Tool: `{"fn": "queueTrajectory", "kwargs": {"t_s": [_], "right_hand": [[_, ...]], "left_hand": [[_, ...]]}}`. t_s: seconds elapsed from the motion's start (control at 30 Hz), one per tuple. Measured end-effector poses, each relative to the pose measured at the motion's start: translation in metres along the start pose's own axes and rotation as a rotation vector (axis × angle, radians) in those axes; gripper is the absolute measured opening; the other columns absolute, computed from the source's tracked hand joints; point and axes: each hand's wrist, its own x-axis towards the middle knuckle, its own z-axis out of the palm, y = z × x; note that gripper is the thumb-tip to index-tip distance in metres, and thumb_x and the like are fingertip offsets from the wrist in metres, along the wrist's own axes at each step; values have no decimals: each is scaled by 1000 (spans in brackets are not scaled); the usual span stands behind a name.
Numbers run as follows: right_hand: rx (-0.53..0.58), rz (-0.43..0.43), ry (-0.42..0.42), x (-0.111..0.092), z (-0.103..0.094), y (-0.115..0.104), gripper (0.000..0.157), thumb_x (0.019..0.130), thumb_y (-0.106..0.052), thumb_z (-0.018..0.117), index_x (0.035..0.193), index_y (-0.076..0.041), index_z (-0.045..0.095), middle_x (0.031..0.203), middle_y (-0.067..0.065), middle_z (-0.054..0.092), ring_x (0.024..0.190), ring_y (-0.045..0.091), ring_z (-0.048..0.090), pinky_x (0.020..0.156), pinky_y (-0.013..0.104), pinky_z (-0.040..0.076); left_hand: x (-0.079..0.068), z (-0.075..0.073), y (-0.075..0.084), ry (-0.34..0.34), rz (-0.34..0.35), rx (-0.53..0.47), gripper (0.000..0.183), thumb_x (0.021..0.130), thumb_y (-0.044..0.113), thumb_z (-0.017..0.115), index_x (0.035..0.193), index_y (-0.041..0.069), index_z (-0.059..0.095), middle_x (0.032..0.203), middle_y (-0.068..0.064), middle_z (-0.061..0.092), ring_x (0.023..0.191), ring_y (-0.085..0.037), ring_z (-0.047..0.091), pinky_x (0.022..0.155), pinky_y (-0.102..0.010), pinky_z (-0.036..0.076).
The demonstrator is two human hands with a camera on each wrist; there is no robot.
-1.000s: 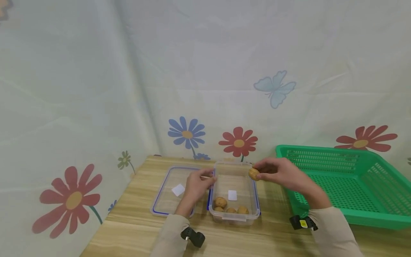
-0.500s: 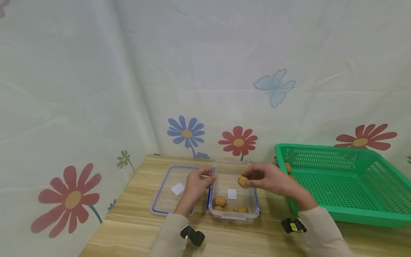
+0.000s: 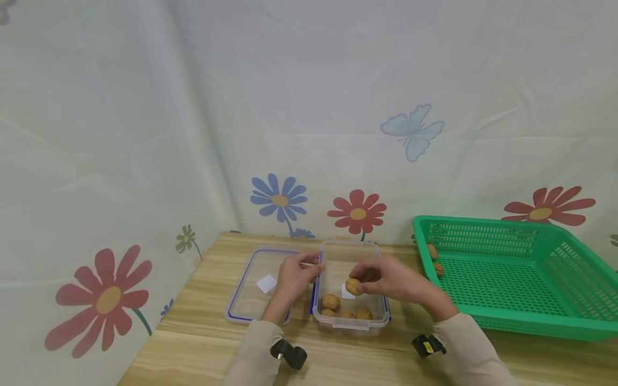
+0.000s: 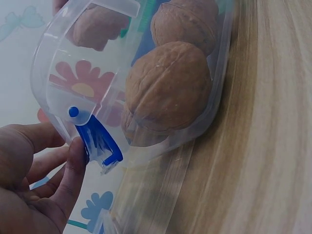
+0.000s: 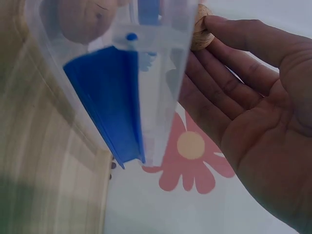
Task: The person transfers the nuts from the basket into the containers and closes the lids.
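Observation:
My right hand [image 3: 386,280] pinches a walnut [image 3: 353,286] between thumb and fingers, over the inside of a clear plastic food container [image 3: 351,324]. In the right wrist view the pinched walnut [image 5: 201,28] shows just past the container wall. Several walnuts [image 3: 330,302] lie at the container's near end, around a white paper square on its floor. My left hand [image 3: 295,276] holds the container's left rim. In the left wrist view its thumb and fingers close on the edge beside a hanging blue latch [image 4: 100,139].
A clear lid [image 3: 241,292] with a blue seal and a white square lies left of the container. The green plastic basket [image 3: 512,316] stands at right, with walnuts [image 3: 438,269] by its left wall. A flower-printed curtain [image 3: 309,107] hangs behind the wooden table [image 3: 193,343].
My right hand has carried the walnut left and down, from the container's right rim to over its inside. Walnuts in the basket have come into sight. My left hand stays put.

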Motion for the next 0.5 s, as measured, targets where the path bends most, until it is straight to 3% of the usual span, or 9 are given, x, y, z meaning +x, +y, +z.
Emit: {"fn": "queueTrajectory", "kwargs": {"t_s": [0.5], "right_hand": [[-44, -3, -45, 9, 18, 4, 17, 88, -12, 72, 105, -12, 70, 102, -4, 67, 95, 16, 62, 84, 34, 54]], "left_hand": [[-2, -2, 2, -11, 21, 27, 34, 88, 12, 71, 121, 3, 67, 100, -10, 68, 72, -17, 68, 63, -29, 57]]}}
